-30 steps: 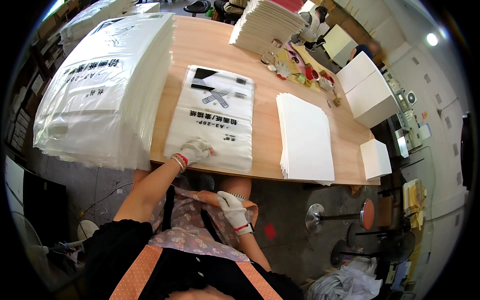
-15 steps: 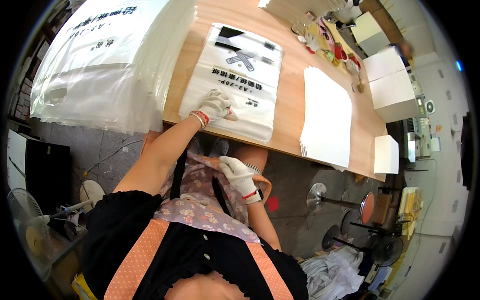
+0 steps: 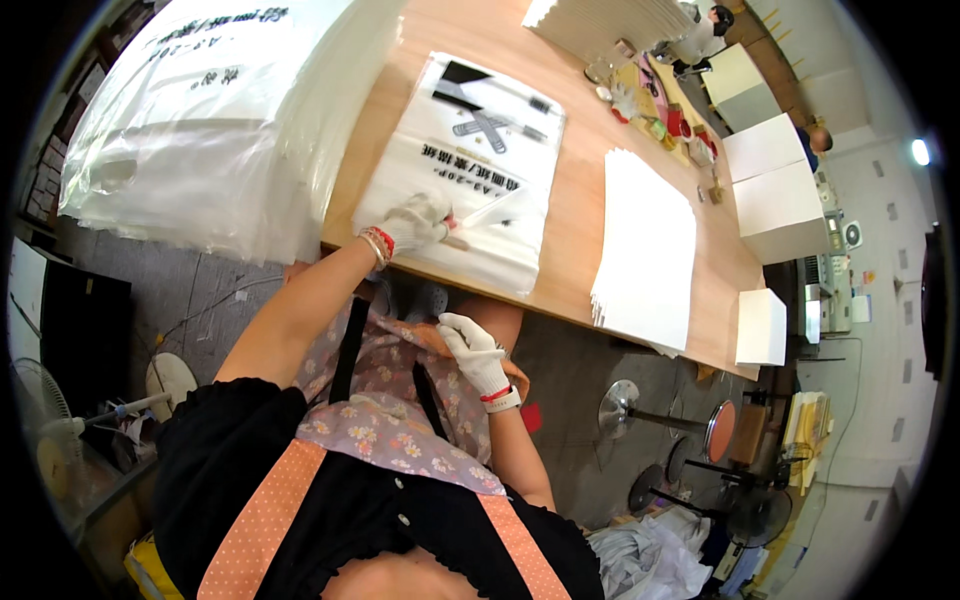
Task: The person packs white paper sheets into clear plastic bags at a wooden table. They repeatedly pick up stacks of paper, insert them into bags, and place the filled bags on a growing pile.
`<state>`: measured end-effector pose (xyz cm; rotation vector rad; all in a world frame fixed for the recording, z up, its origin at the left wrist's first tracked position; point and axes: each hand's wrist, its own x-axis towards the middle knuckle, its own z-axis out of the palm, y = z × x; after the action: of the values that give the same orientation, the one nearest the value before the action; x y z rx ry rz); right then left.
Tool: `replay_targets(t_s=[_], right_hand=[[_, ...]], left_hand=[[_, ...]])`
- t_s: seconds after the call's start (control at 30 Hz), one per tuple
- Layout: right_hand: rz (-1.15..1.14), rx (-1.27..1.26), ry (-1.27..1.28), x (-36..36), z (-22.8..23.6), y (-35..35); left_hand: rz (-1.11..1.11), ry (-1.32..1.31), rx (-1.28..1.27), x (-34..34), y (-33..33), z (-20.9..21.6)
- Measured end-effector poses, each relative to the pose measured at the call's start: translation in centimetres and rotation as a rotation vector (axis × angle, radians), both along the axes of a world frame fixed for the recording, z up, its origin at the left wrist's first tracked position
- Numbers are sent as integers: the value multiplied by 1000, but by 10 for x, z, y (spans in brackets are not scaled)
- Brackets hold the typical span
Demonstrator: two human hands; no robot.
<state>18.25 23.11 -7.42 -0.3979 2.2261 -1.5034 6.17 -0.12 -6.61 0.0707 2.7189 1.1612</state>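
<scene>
My left hand [image 3: 412, 222], in a white glove with bare fingertips showing, rests on the near part of a printed plastic bag [image 3: 480, 185]. Motion blurs its fingers, so their exact grip is hidden. The bag lies flat at the table's near edge, white-looking, with black print and a pencil picture. Off the table, before my floral apron [image 3: 390, 400], hovers my right hand [image 3: 472, 352], also gloved. Its thumb and fingers stand apart, loosely bent, and nothing shows between them. A tall pile of clear plastic bags [image 3: 210, 130] is left of my left hand.
Right of the bag, a stack of white paper [image 3: 645, 250] lies on the wooden table [image 3: 575, 200]. Small tools and a jar [image 3: 598, 70] are farther back. White boxes or paper blocks [image 3: 785, 195] stand at the far right. A round stool [image 3: 718, 430] and fans [image 3: 760, 515] occupy the floor.
My left hand has slid slightly left and nearer over the bag. My right hand stays before the apron, turned a little. The whole view has shifted slightly.
</scene>
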Motion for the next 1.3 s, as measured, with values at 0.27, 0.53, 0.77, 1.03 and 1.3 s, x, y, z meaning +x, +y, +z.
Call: replay_targets(t_s=[0.27, 0.53, 0.77, 1.03, 1.3], right_hand=[[-297, -408, -453, -60, -1, -23], [-303, -450, -623, -48, -11, -41], [-560, -504, -266, -89, 22, -69], [-505, 448, 1087, -123, 39, 6], [-70, 673, 839, -148, 83, -80]], left_hand=[[-331, 30, -183, -8, -9, -17], [-69, -16, -131, 5, 2, 26], [-181, 235, -134, 6, 15, 31], [419, 318, 819, -62, 5, -22], [101, 332, 611, -20, 43, 163]])
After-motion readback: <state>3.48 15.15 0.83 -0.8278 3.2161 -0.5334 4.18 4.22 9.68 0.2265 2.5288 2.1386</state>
